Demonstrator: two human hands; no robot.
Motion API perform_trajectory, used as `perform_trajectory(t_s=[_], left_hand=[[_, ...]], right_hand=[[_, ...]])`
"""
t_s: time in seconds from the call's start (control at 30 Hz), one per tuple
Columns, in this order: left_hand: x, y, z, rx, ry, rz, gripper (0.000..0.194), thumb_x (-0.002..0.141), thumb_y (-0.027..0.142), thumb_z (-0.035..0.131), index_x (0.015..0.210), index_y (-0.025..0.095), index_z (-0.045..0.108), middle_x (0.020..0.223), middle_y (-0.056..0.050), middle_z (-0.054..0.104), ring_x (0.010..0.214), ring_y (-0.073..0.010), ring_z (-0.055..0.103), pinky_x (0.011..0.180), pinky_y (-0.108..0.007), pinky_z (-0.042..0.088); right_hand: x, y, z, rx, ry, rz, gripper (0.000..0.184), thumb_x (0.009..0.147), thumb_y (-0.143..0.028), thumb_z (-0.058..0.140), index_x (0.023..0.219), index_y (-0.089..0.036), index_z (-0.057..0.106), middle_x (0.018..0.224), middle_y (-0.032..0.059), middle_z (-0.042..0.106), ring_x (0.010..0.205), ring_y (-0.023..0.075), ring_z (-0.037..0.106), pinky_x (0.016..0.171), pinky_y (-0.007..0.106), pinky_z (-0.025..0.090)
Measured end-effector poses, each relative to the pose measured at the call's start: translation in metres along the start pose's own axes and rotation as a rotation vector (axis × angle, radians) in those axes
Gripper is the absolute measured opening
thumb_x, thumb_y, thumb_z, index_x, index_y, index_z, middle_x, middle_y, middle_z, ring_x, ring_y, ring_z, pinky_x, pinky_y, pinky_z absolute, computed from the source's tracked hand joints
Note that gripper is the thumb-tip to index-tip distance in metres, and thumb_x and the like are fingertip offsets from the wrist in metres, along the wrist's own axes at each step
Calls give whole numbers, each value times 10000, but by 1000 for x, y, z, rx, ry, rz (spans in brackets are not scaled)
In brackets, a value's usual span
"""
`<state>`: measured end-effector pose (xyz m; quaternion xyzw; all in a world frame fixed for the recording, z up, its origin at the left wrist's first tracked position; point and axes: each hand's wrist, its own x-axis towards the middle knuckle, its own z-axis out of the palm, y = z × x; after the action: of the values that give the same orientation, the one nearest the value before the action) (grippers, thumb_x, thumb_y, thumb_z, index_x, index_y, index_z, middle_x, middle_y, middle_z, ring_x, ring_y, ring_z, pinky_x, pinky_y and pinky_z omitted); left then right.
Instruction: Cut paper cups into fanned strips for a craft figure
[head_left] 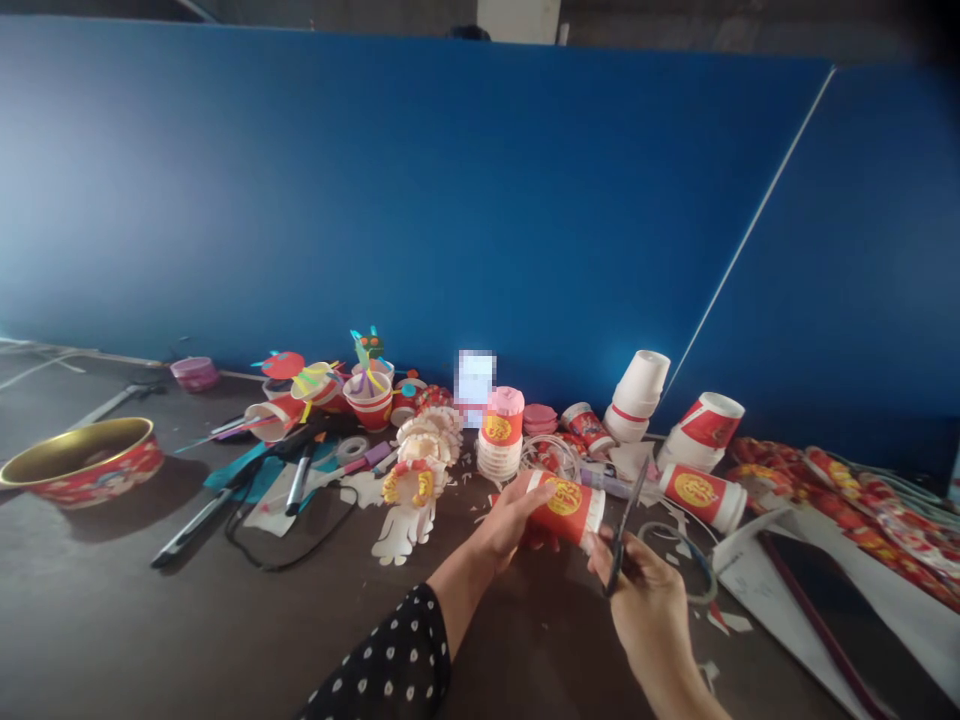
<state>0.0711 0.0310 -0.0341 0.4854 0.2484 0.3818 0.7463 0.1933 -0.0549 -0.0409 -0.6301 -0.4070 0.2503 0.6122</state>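
Observation:
My left hand [506, 525] is wrapped round a red paper cup [568, 506] with a yellow printed emblem, which lies on its side above the table. At the cup's right end, my right hand [646, 580] grips a pair of scissors [628, 515], blades pointing up and away from me. The fingertips of that hand are against or very close to the cup's white edge; I cannot tell whether they touch. Just beyond stands a stack of cups [500, 440] with a pink top. Layered white cut-paper pieces [405, 530] sit left of my hands.
A gold-lined bowl [90, 465] stands far left. Decorated cups [369, 400], a black hot-glue-gun-like tool [214, 525] and a marker [300, 480] lie left. More cups [701, 498] and a phone [855, 620] on papers are right. A blue partition [420, 210] closes the back.

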Motion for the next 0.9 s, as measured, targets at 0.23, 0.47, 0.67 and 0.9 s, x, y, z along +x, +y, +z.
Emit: perform_trajectory(t_s=[0.23, 0.47, 0.67, 0.9], left_hand=[[3, 0, 3, -46, 123, 15, 433, 671, 504, 578, 903, 144, 516, 577, -17, 596, 417, -105, 516, 383, -186, 242], [9, -8, -4, -144, 239, 106, 436, 676, 526, 573, 887, 150, 512, 588, -15, 596, 448, -104, 513, 422, -192, 266], [5, -3, -4, -123, 278, 171, 454, 691, 520, 564, 979, 169, 537, 707, -25, 614, 496, -95, 517, 461, -200, 306], [5, 0, -3, -126, 349, 191, 456, 697, 530, 554, 994, 186, 525, 769, -35, 622, 521, -96, 523, 489, -207, 338]], right_hand=[[2, 2, -1, 52, -3, -10, 327, 571, -390, 706, 779, -144, 655, 562, 12, 606, 535, 149, 530, 510, 239, 422], [-7, -19, -2, -145, -200, -77, 391, 676, -489, 588, 453, -183, 489, 481, 7, 530, 508, 140, 487, 485, 227, 361], [-18, -23, 2, -214, -412, 4, 471, 715, -549, 504, 423, -181, 469, 452, 25, 530, 531, 155, 526, 455, 220, 324], [-17, -11, 2, -320, -380, -9, 462, 717, -539, 529, 438, -173, 492, 400, -10, 498, 419, 101, 427, 442, 220, 293]])
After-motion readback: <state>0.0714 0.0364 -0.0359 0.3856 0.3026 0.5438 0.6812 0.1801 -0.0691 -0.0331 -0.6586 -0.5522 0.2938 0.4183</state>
